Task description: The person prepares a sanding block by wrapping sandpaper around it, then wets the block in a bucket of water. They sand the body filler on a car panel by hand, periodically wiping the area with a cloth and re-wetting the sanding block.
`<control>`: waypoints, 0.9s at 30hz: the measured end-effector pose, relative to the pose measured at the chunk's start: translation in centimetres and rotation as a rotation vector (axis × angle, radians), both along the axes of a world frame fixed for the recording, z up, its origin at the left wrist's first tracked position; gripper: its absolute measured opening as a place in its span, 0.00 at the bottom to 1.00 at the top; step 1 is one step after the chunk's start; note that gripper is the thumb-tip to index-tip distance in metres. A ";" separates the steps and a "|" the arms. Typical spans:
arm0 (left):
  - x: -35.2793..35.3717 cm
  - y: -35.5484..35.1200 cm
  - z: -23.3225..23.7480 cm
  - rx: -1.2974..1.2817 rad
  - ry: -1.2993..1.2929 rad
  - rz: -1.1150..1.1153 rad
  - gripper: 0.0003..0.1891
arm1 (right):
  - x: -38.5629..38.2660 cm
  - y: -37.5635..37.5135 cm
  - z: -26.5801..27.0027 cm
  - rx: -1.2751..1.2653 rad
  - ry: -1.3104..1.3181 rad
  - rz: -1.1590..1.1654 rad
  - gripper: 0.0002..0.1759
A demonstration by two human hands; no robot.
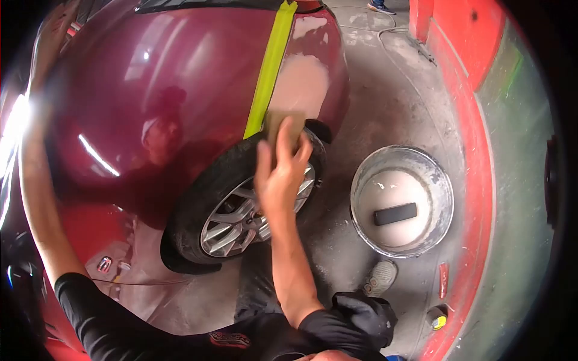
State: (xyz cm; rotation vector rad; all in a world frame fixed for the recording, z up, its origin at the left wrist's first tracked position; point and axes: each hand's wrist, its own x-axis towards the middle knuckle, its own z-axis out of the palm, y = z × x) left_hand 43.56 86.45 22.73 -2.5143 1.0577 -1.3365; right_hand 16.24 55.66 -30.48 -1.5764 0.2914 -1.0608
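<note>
My right hand (283, 168) is closed on a brownish piece of sandpaper (294, 121), pressed to the fender just above the wheel arch. Beneath and above it lies a pale pink filler patch (301, 81) on the dark red car body (198, 66). A strip of yellow-green tape (271, 69) runs down beside the patch, left of the sandpaper. My left arm stretches far up the left side; the left hand (53, 27) lies against the car at the dim edge of view, its fingers apparently extended and holding nothing I can see.
The wheel (241, 219) sits below my right hand. On the floor to the right stands a bucket (442, 180) of cloudy liquid with a dark block (395, 214) in it. A tape measure (438, 317) lies near a red-and-green wall (481, 198). Another person's shoe (380, 8) shows at the top.
</note>
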 end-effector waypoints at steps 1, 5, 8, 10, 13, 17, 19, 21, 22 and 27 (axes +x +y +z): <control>-0.1 -0.9 0.1 0.011 -0.025 0.005 0.26 | -0.6 1.0 -0.2 0.022 0.035 0.021 0.38; -4.2 -4.4 -2.6 0.036 -0.113 0.136 0.24 | 2.9 -3.2 0.8 0.045 0.052 -0.018 0.36; -4.2 -3.8 -2.0 0.277 -0.266 0.253 0.24 | 2.4 -3.3 1.1 0.095 0.071 -0.029 0.35; -4.3 -3.8 -2.0 0.244 -0.258 0.237 0.24 | 0.4 -0.5 0.5 0.003 0.065 -0.046 0.36; -4.3 -4.2 -3.1 0.025 -0.083 0.124 0.25 | -0.5 0.2 0.3 -0.054 0.070 -0.030 0.37; -5.1 -4.4 -2.4 0.092 -0.108 0.125 0.25 | 4.4 -5.2 -0.1 0.186 0.134 -0.014 0.33; -5.8 -5.4 -3.2 0.062 -0.136 0.179 0.26 | 3.6 -4.7 0.0 0.191 0.105 -0.037 0.35; -5.0 -4.3 -2.2 0.059 -0.102 0.135 0.26 | 0.8 -0.5 0.0 0.049 0.066 -0.063 0.37; -4.6 -3.9 -2.2 0.058 -0.082 0.132 0.27 | -0.7 1.1 0.2 0.053 0.038 -0.025 0.38; -4.6 -3.9 -1.8 0.090 -0.102 0.150 0.28 | 4.1 -5.4 0.1 0.153 0.095 -0.042 0.34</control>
